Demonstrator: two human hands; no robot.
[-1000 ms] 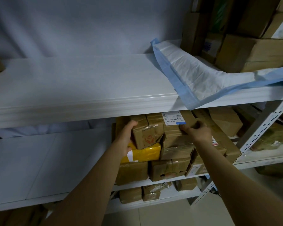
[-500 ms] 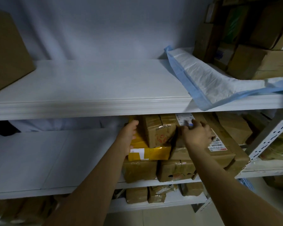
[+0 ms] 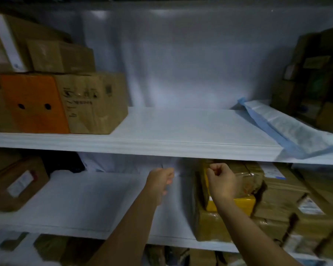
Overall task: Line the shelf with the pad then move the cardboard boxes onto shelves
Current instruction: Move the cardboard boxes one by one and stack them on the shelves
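A blue-edged white pad [image 3: 281,127] lies crumpled at the right end of the white upper shelf [image 3: 181,129], partly hanging over its front edge. Below it, taped cardboard boxes [image 3: 281,198] are stacked on the right of the lower shelf [image 3: 81,204], with a yellow parcel [image 3: 238,205] among them. My left hand [image 3: 160,181] is in front of the lower shelf, left of the stack, fingers curled and holding nothing. My right hand [image 3: 222,182] is a fist in front of the stack's top left corner, apart from the boxes. The image is motion-blurred.
Large cardboard boxes [image 3: 92,100], one with an orange face [image 3: 33,104], fill the left of the upper shelf. Dark boxes [image 3: 315,83] stand at its far right. A labelled box [image 3: 17,185] sits at the lower shelf's left end. More parcels [image 3: 52,248] lie underneath.
Both hands have let go of the boxes in the stack and drawn back with curled fingers. The view has swung left and up, showing the boxes at the left.
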